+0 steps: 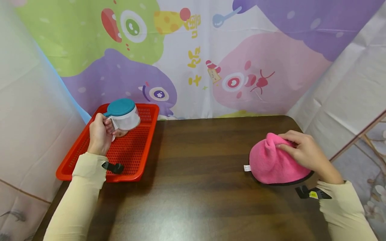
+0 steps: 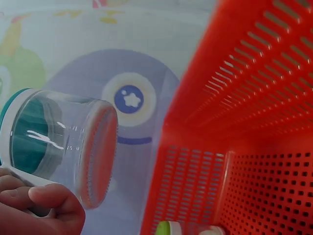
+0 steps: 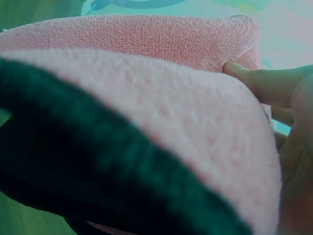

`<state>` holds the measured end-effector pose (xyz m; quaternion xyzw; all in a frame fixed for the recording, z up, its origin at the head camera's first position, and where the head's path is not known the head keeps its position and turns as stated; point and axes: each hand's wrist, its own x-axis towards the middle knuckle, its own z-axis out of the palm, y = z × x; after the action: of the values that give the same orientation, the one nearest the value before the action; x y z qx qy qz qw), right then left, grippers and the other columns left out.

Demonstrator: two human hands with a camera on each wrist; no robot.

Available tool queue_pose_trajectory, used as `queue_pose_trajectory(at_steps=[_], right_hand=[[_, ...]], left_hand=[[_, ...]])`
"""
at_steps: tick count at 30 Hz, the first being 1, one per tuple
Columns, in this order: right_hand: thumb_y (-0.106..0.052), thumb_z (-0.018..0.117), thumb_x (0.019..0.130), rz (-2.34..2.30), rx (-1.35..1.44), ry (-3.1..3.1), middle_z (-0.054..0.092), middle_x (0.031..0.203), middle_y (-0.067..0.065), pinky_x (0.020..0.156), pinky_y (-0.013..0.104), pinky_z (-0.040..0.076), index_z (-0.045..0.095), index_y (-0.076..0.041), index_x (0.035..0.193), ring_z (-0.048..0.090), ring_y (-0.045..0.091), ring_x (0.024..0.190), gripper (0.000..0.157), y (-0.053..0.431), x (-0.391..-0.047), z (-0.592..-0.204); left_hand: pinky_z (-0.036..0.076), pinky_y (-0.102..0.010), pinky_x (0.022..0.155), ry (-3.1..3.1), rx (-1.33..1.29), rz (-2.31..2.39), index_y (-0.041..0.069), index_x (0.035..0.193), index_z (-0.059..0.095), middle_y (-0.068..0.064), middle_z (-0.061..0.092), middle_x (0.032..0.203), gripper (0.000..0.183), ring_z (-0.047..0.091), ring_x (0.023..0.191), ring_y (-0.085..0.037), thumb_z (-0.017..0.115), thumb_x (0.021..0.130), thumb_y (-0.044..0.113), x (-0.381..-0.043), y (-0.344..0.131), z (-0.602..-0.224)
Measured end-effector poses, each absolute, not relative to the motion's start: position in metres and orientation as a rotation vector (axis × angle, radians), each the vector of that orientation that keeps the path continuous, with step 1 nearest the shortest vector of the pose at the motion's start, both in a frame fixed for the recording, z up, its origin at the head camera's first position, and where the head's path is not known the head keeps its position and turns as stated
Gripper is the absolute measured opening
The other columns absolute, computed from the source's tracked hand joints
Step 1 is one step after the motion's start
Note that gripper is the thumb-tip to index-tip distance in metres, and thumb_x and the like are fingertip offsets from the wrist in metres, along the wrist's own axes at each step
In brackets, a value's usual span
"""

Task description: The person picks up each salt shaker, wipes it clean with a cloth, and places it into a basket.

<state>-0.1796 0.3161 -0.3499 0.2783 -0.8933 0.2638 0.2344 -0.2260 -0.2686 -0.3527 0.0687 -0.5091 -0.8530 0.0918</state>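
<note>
My left hand (image 1: 101, 132) grips the white handle of a clear jar with a teal lid (image 1: 123, 113), lifted over the far part of a red plastic basket (image 1: 141, 167). The left wrist view shows the jar's see-through wall and reddish base (image 2: 100, 152), with curled fingers (image 2: 54, 196) round the handle. On the right, my right hand (image 1: 304, 150) pinches the bunched top of a fluffy pink cloth (image 1: 271, 160) with a black edge and a small white tag. Close up in the right wrist view, the cloth's folds and dark border hide part of that hand.
A small item with a green and white end (image 2: 168, 228) lies in the basket. The brown wooden table (image 1: 196, 167) reaches back to a cartoon-printed curtain (image 1: 193, 67), and pale curtains hang at both sides.
</note>
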Motion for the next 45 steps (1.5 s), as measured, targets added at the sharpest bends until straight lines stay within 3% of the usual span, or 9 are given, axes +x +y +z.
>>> queue_pose_trajectory(at_steps=[28,34,45], right_hand=[[0.002,0.079,0.07,0.746,0.803,-2.515,0.065,0.077,-0.004,0.063,0.012,0.038,0.074,-0.009,0.093,0.047,-0.004,0.069,0.025,0.318,-0.19,-0.368],[0.002,0.078,0.072,0.731,0.775,-2.546,0.064,0.076,-0.004,0.061,0.013,0.038,0.074,-0.007,0.092,0.046,-0.003,0.068,0.023,0.319,-0.193,-0.373],[0.001,0.078,0.073,0.721,0.743,-2.58,0.065,0.077,-0.002,0.061,0.013,0.038,0.074,-0.007,0.092,0.046,-0.003,0.069,0.021,0.321,-0.198,-0.381]], left_hand=[[0.032,-0.025,0.045,-1.547,0.294,-2.527,0.014,0.06,0.036,0.003,0.034,0.056,0.037,0.02,0.056,-0.017,0.029,0.096,0.013,-0.254,-0.286,-0.383],[0.028,-0.026,0.049,-1.567,0.323,-2.517,0.014,0.062,0.037,0.004,0.037,0.057,0.035,0.026,0.054,-0.015,0.03,0.097,0.014,-0.258,-0.288,-0.388],[0.032,-0.025,0.045,-1.611,0.388,-2.513,0.015,0.061,0.036,0.004,0.035,0.056,0.033,0.024,0.055,-0.015,0.032,0.094,0.015,-0.269,-0.289,-0.393]])
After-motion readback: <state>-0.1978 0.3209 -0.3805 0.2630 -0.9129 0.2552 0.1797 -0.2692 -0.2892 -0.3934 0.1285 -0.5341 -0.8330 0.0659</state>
